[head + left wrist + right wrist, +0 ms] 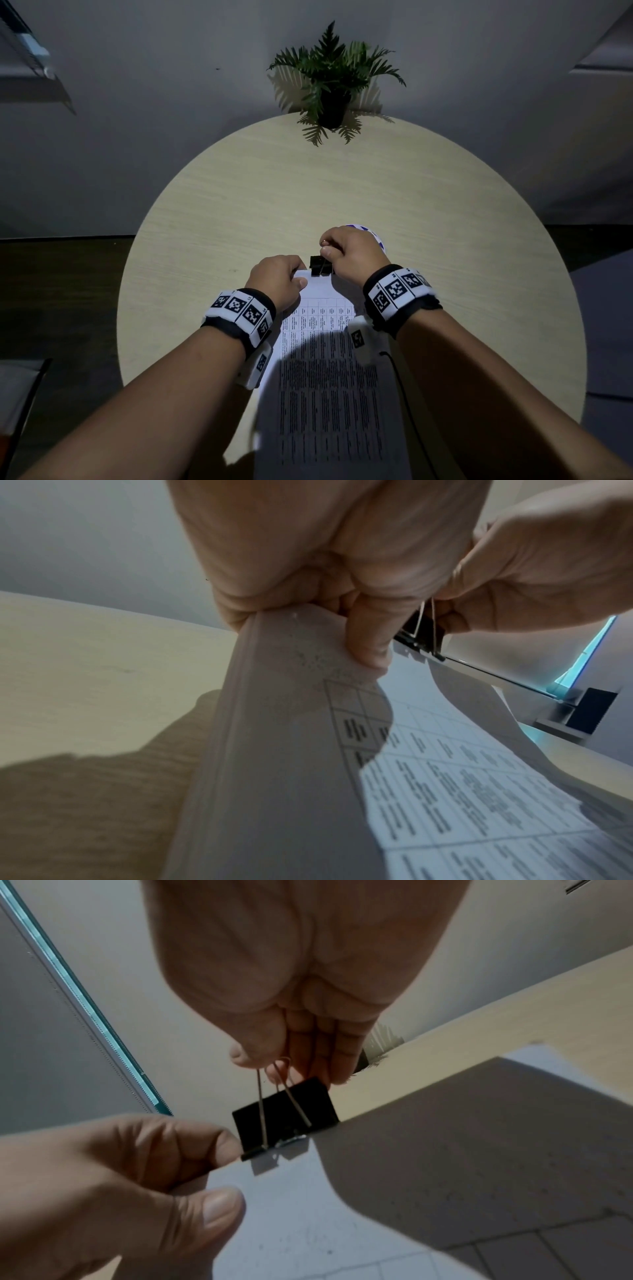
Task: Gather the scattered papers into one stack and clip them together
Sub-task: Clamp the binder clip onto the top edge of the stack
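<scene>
A stack of printed papers [325,377] with tables of text lies on the round table, reaching from its middle toward me. A black binder clip [320,265] sits on the stack's far edge. My right hand [346,248] pinches the clip's wire handles [274,1085] between thumb and fingers. My left hand [281,277] grips the stack's far left corner, thumb on top [219,1210] and fingers beneath. In the left wrist view the papers [291,750] bend upward from the table, and the clip [423,637] shows just past my fingers.
A potted fern [332,85] stands at the far edge of the pale wooden table [239,205]. A white and purple patterned object [375,236] peeks out behind my right hand. A black cable [400,383] runs along the papers' right side.
</scene>
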A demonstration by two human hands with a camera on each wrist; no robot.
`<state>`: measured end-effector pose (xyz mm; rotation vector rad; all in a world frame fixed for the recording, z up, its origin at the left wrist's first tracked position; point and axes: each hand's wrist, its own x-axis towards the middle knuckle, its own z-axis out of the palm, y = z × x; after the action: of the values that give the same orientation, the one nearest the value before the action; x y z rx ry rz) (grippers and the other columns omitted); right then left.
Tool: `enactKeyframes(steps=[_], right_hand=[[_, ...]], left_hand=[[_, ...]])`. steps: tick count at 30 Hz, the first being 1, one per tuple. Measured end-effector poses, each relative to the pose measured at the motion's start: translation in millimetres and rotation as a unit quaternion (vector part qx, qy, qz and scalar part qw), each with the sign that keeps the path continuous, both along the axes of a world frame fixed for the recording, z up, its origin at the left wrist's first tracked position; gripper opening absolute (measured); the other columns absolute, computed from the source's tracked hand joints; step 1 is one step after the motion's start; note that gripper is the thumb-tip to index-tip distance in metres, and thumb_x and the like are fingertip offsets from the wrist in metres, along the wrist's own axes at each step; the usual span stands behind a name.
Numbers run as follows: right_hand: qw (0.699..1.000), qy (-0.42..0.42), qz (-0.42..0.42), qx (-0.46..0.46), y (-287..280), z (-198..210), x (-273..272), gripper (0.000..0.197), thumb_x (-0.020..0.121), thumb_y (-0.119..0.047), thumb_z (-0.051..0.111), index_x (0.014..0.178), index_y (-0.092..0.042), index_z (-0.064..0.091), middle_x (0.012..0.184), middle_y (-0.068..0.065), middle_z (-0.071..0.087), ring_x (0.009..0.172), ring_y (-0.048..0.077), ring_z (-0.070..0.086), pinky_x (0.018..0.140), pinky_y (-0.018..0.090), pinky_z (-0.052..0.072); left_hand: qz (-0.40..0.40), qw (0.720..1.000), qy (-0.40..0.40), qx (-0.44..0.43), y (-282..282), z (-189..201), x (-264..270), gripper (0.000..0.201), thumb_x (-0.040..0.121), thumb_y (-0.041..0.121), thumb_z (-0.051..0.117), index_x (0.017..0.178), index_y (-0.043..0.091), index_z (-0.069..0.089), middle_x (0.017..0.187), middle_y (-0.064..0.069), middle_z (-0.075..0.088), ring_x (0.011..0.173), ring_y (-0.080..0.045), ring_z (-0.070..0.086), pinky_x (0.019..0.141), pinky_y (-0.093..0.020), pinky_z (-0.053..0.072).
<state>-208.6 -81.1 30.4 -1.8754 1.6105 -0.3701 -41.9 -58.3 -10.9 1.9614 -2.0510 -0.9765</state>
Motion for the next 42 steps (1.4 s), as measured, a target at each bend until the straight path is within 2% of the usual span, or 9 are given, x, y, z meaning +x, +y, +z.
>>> enactKeyframes(steps=[4, 9, 13, 18, 25, 32, 35, 38, 42], right_hand=[[0.999, 0.027, 0.007, 0.026, 3, -9, 2, 0.009, 0.092, -0.018, 0.058, 0.094, -0.014, 0.065, 0.088, -0.003, 0.060, 0.089, 0.019, 0.057, 0.075, 0.028, 0.042], [0.996, 0.058, 0.054, 0.044, 14, -19, 1, 0.043, 0.094, -0.023, 0.055, 0.135, -0.011, 0.050, 0.129, 0.007, 0.046, 0.121, 0.024, 0.042, 0.101, 0.033, 0.036], [0.986, 0.082, 0.079, -0.121, 43, -25, 6, 0.020, 0.091, -0.019, 0.051, 0.093, -0.006, 0.066, 0.099, 0.011, 0.055, 0.095, 0.029, 0.051, 0.078, 0.036, 0.045], [0.966, 0.155, 0.179, -0.107, 87, -46, 2, 0.008, 0.071, -0.009, 0.065, 0.066, -0.007, 0.061, 0.070, 0.010, 0.058, 0.067, 0.031, 0.058, 0.053, 0.032, 0.048], [0.976, 0.134, 0.082, -0.148, 47, -13, -9, 0.058, 0.086, -0.010, 0.059, 0.141, -0.012, 0.041, 0.143, 0.005, 0.046, 0.132, 0.025, 0.040, 0.111, 0.037, 0.033], [0.979, 0.190, 0.063, -0.035, 23, 26, -22, 0.065, 0.086, -0.041, 0.054, 0.143, -0.036, 0.022, 0.126, 0.004, 0.058, 0.130, 0.028, 0.039, 0.117, 0.050, 0.015], [0.989, 0.080, -0.048, -0.114, 33, 37, -35, 0.070, 0.089, -0.033, 0.058, 0.147, -0.034, 0.020, 0.144, -0.002, 0.041, 0.134, 0.020, 0.035, 0.117, 0.047, 0.020], [0.942, -0.287, -0.175, 0.011, 53, 24, -47, 0.062, 0.090, -0.023, 0.057, 0.138, -0.048, 0.025, 0.140, -0.003, 0.044, 0.123, 0.018, 0.052, 0.105, 0.046, 0.043], [0.928, -0.296, -0.203, 0.096, 82, -12, -56, 0.034, 0.089, -0.033, 0.051, 0.120, -0.045, 0.053, 0.115, -0.004, 0.068, 0.109, 0.022, 0.063, 0.096, 0.053, 0.050]], left_hand=[[0.007, 1.000, 0.002, -0.008, 0, 1, -1, 0.002, 0.084, 0.021, 0.062, 0.084, 0.023, 0.062, 0.078, 0.000, 0.066, 0.081, -0.025, 0.062, 0.075, -0.034, 0.052], [0.023, 1.000, 0.003, 0.012, -2, -2, 4, 0.006, 0.085, 0.026, 0.062, 0.080, 0.027, 0.061, 0.081, 0.000, 0.069, 0.085, -0.026, 0.064, 0.081, -0.039, 0.051], [0.043, 0.999, 0.012, 0.005, -10, -1, 5, 0.012, 0.087, 0.033, 0.061, 0.076, 0.029, 0.059, 0.083, -0.001, 0.071, 0.088, -0.026, 0.064, 0.084, -0.038, 0.050], [0.046, 0.999, -0.012, -0.024, -13, 5, 1, 0.013, 0.089, 0.035, 0.059, 0.086, 0.024, 0.066, 0.081, 0.003, 0.068, 0.091, -0.025, 0.062, 0.088, -0.035, 0.043], [0.002, 0.987, -0.004, -0.159, 1, 23, -8, 0.009, 0.086, 0.029, 0.062, 0.079, 0.024, 0.064, 0.079, 0.008, 0.064, 0.088, -0.023, 0.058, 0.078, -0.034, 0.029], [-0.010, 0.964, -0.019, -0.267, 15, 55, -10, 0.017, 0.088, 0.033, 0.061, 0.074, 0.023, 0.061, 0.072, 0.010, 0.059, 0.078, -0.020, 0.051, 0.074, -0.031, 0.021], [0.066, 0.969, 0.013, -0.239, 5, 74, 1, 0.015, 0.088, 0.031, 0.059, 0.073, 0.028, 0.057, 0.072, 0.013, 0.057, 0.084, -0.019, 0.051, 0.080, -0.032, 0.022], [0.110, 0.968, 0.099, -0.202, -7, 92, 15, 0.017, 0.083, 0.033, 0.059, 0.066, 0.032, 0.056, 0.064, 0.014, 0.055, 0.081, -0.018, 0.055, 0.091, -0.038, 0.034], [0.139, 0.948, 0.206, -0.201, -22, 110, 27, 0.008, 0.072, 0.041, 0.055, 0.066, 0.040, 0.061, 0.064, 0.005, 0.060, 0.067, -0.023, 0.058, 0.082, -0.038, 0.052]])
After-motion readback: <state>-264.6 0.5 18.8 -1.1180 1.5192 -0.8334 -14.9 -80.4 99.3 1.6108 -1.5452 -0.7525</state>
